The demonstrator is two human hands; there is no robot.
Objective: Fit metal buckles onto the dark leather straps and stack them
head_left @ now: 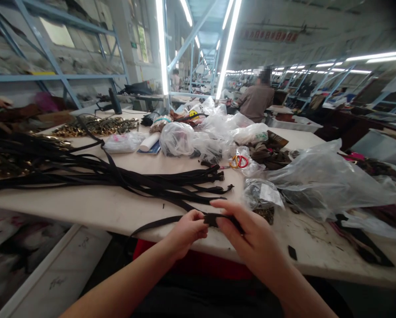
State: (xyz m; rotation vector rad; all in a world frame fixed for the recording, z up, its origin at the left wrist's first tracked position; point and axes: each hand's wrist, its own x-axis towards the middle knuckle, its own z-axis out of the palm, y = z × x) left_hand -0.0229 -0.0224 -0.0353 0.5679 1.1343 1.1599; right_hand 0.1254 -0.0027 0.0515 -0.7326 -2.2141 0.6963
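A black strap (pixel 158 222) trails over the white table's front edge and runs up to both hands. My left hand (pixel 190 229) is closed on it, fingertips pinched near its end. Close beside it on the right, my right hand (pixel 247 229) grips a dark piece of the same strap between thumb and fingers. The exact shape of the piece between the hands is partly hidden by the fingers. Behind them lies a bundle of long black straps (pixel 145 179), its ends with small dark buckles pointing right.
Clear plastic bags (pixel 178 139) crowd the table's middle and right. Scissors with red and yellow handles (pixel 238 161) lie among them. Gold metal hooks (pixel 101 126) are heaped at the left. A white box (pixel 62 269) stands below left. A person (pixel 257 99) is farther back.
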